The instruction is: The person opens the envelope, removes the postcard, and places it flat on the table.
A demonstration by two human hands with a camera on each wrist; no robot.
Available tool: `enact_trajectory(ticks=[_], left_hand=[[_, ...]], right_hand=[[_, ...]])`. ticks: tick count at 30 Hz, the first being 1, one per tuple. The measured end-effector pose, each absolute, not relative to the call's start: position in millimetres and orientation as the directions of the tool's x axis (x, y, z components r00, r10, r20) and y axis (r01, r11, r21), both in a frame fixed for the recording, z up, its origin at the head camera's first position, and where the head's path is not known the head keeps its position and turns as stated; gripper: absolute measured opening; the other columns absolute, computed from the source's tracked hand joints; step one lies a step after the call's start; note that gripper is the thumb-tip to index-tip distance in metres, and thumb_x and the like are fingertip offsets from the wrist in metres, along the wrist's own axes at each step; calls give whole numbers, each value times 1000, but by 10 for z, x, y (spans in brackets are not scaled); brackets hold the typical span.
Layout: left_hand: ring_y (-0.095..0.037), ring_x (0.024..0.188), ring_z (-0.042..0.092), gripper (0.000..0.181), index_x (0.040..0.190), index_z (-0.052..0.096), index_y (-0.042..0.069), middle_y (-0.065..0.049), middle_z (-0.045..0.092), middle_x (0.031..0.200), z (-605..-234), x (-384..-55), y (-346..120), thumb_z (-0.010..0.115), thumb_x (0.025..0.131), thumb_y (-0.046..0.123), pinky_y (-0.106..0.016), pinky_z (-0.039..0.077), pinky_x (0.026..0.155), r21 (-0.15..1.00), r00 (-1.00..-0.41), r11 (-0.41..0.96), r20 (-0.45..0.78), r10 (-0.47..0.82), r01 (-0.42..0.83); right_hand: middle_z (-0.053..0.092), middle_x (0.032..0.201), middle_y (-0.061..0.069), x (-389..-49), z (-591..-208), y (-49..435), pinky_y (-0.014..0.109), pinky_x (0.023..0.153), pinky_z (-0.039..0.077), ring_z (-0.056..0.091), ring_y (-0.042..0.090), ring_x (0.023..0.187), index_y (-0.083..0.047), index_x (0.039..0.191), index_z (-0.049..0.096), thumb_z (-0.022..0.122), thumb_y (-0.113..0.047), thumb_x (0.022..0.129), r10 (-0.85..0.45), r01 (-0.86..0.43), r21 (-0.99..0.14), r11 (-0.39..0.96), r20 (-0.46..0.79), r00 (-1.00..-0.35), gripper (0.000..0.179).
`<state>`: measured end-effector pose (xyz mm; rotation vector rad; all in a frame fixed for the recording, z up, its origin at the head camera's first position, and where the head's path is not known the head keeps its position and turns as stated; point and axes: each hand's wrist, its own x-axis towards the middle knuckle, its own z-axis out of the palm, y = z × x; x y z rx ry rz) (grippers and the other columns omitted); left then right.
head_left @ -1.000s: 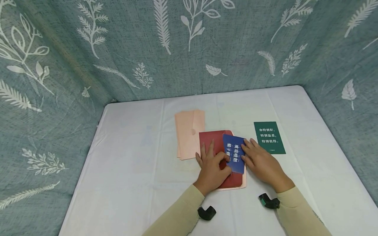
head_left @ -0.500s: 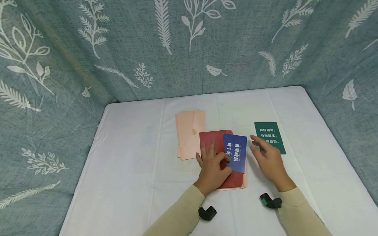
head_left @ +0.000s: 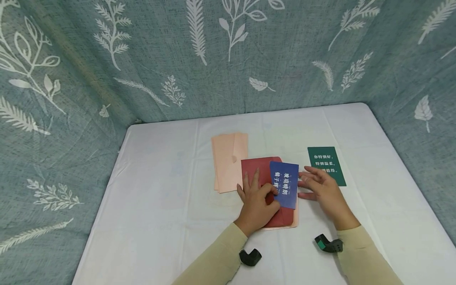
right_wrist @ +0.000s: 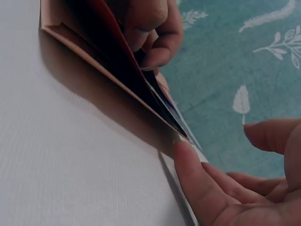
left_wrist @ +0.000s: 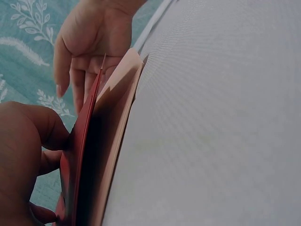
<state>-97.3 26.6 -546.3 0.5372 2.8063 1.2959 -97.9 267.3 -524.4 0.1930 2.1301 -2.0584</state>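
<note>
A red envelope (head_left: 258,164) lies on top of pink envelopes (head_left: 295,217) near the middle of the table. My left hand (head_left: 257,204) spreads its back fingers over it, while thumb and index finger pinch it at its opening. Partly tucked in there is a blue card (head_left: 286,184) with white writing, its right part sticking out. My right hand (head_left: 325,196) hovers with loose fingers, fingertips close to the card's right edge; contact cannot be made out. In the left wrist view the red envelope (left_wrist: 84,127) stands raised from the pink one (left_wrist: 123,70) below.
A stack of pink envelopes (head_left: 229,162) lies behind and to the left. A green card (head_left: 322,155) with white writing lies at the right, partly covered by my right hand. The white tablecloth (head_left: 156,198) meets leaf-patterned curtains (head_left: 213,91) at the back and sides.
My right hand has let go of the blue card and drawn back to the right, then come closer to its edge again. The left hand and the envelopes have stayed put.
</note>
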Motion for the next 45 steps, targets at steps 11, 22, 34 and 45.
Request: enact_trajectory(ticks=[11,22,34,45], left_hand=[[-55,160,2,15,99,71,22,-21,26,175,-5461,-966,277,73,85,16,-86,-3,112,737,-944,606,135,302,299],[-55,160,2,15,99,71,22,-21,25,175,-5469,-970,272,74,85,16,-86,-3,112,736,-942,605,137,307,304],[-54,160,2,15,98,71,23,-19,25,176,-5462,-967,260,73,85,15,-86,-3,112,742,-941,595,147,305,309],[-55,160,1,14,97,71,22,-20,25,176,-5457,-962,259,73,85,15,-87,-3,111,740,-938,594,150,311,316]], right_hand=[[69,122,23,-992,-5302,2543,38,79,64,72,16,93,11,162,35,68,-7,107,-76,251,-966,61,-255,-964,66],[69,119,24,-967,-5289,2494,36,74,64,73,17,89,9,159,40,68,-1,103,-41,219,-967,133,-226,-973,63],[66,117,25,-979,-5269,2585,37,75,64,73,19,86,8,163,37,65,-1,105,16,234,-958,167,-235,-972,65],[66,118,24,-987,-5233,2623,35,76,64,73,17,88,7,164,37,67,-4,106,43,239,-956,168,-235,-971,66]])
